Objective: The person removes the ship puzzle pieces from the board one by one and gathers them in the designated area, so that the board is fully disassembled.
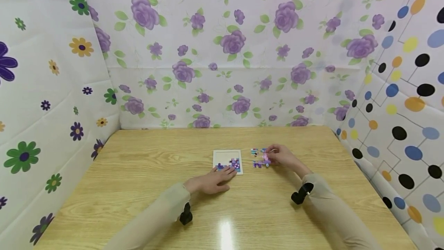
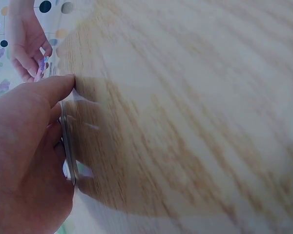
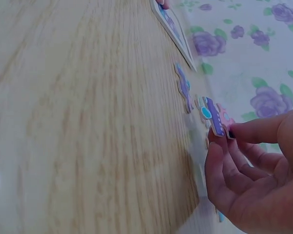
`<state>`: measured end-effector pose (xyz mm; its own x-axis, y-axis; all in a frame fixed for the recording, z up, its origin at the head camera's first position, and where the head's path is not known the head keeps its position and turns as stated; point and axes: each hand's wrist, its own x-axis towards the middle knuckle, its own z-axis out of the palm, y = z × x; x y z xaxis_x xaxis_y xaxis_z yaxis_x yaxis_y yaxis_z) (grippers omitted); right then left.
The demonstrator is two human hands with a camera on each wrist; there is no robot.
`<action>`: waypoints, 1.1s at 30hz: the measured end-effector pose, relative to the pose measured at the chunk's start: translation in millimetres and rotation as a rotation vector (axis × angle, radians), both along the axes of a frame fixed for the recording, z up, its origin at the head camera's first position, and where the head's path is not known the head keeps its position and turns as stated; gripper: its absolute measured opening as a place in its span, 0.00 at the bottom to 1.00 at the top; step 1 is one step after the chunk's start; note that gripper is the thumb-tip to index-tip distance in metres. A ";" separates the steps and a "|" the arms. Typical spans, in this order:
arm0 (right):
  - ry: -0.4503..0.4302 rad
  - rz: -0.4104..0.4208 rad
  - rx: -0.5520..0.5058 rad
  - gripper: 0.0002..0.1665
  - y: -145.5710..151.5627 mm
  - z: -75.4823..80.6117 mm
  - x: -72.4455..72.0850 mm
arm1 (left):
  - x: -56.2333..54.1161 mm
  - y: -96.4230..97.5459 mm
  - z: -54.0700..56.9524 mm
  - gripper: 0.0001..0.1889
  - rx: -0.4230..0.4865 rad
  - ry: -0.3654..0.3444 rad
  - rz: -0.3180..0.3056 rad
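A white-framed jigsaw tray (image 1: 227, 151) lies on the table, its lower and right parts filled with purple and blue pieces. My left hand (image 1: 212, 180) rests over the tray's near edge with fingers extended. In the left wrist view, the thumb lies along the tabletop beside the tray's edge. My right hand (image 1: 281, 156) is at the loose pieces to the right of the tray. Between its thumb and fingers it pinches a puzzle piece (image 3: 215, 117), purple with white dots, raised on edge. A pink piece (image 3: 225, 113) shows right behind that one, close to the fingertips.
Several loose puzzle pieces (image 1: 257, 164) lie right of the tray, some purple, some blue and white. The wooden table (image 1: 156, 149) meets flowered cloth (image 1: 225, 95) at the back and dotted cloth (image 1: 399, 126) on the right. Each wrist wears a black camera mount.
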<state>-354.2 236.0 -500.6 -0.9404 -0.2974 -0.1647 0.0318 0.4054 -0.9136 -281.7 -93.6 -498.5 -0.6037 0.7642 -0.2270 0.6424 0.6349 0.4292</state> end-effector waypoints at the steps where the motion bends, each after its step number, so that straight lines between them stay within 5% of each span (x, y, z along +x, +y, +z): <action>1: -0.002 -0.006 0.006 0.14 1.4 0.5 0.0 | 0.0 -0.2 -0.3 0.32 -0.001 0.000 0.000; 11: -0.022 -0.014 0.094 0.13 7.1 2.5 0.5 | 1.2 -0.6 -1.7 0.32 -0.001 0.015 -0.001; 33: 0.107 -0.054 0.278 0.13 1.0 3.1 -0.4 | 1.5 -1.5 0.0 0.32 0.001 0.012 -0.001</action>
